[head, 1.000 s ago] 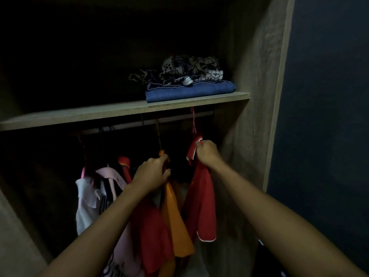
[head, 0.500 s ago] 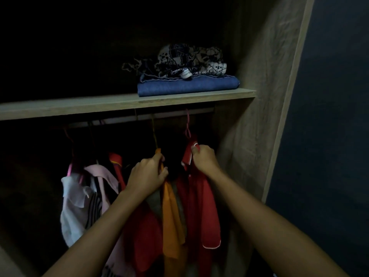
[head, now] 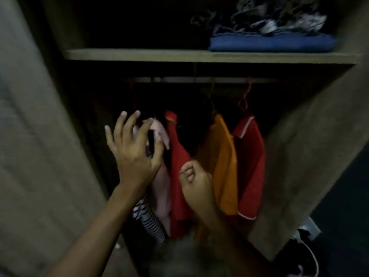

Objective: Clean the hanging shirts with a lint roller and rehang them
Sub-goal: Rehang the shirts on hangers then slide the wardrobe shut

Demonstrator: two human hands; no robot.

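Observation:
Several shirts hang from a rail (head: 199, 79) inside a dark wardrobe. From left to right I see a pink shirt (head: 162, 136), a red shirt (head: 177, 156), an orange shirt (head: 223, 156) and a red shirt with white trim (head: 251, 156). A striped garment (head: 149, 220) hangs low under the pink one. My left hand (head: 133, 152) is spread open, fingertips touching the top of the pink shirt. My right hand (head: 195, 180) is loosely curled in front of the red and orange shirts, holding nothing. No lint roller is visible.
A wooden shelf (head: 139, 54) above the rail carries a folded blue cloth (head: 271, 43) with a patterned black and white garment (head: 279, 19) on top. Wardrobe side panels stand left (head: 40, 156) and right (head: 299, 156). A white cable (head: 311, 254) lies low right.
Both hands let go of the orange shirt and the trimmed red shirt. My left hand moved left to the pink shirt and opened; my right hand dropped lower. The view swung left.

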